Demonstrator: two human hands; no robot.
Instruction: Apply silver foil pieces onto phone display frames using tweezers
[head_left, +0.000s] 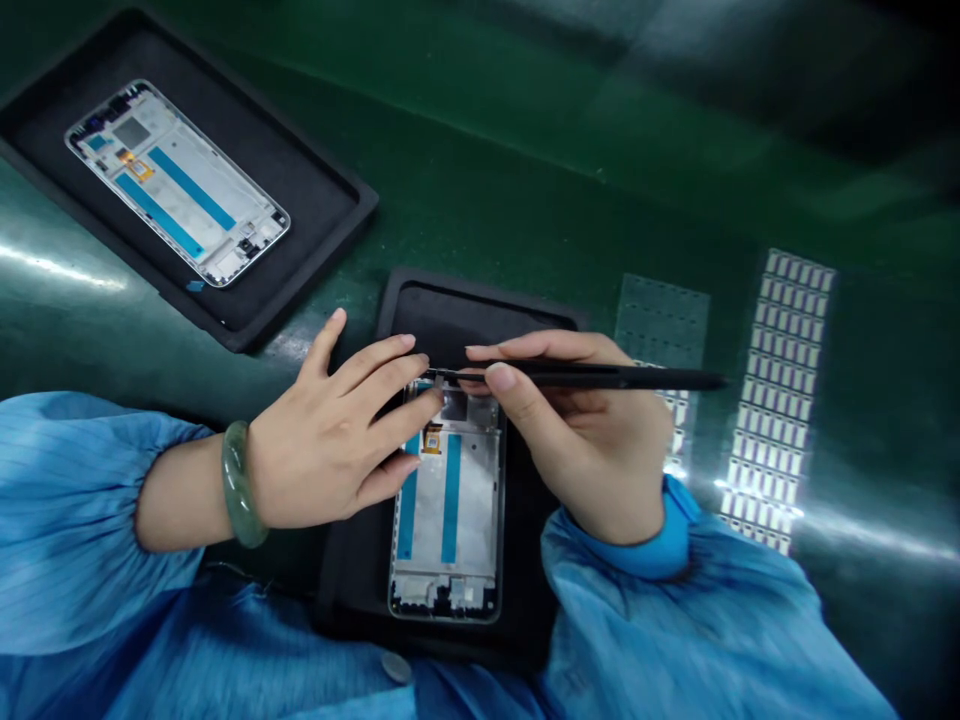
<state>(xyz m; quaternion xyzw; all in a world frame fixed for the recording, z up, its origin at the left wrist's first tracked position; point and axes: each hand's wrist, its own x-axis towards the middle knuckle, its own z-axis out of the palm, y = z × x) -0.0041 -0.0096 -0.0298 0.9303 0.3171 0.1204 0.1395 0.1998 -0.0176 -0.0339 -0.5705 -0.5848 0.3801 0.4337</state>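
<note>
A phone frame (476,500) with blue adhesive strips and a small orange flex connector lies in a black foam tray (480,300) in front of me. My left hand (349,435) rests over its upper left side, fingers spread and fingertips touching the top part. Black tweezers (607,376) are pinched between the thumb and fingers of my right hand (585,430). Their tips point left and meet the top edge of the frame, near my left fingertips. Whether the tips hold a small part is too fine to tell.
At the upper left, another black tray (315,235) holds a second phone frame (180,180). On the right lie a sheet of small pale stickers (780,390) and a partly used sheet (664,315), half behind my right hand. Everything sits on a green mat (480,180).
</note>
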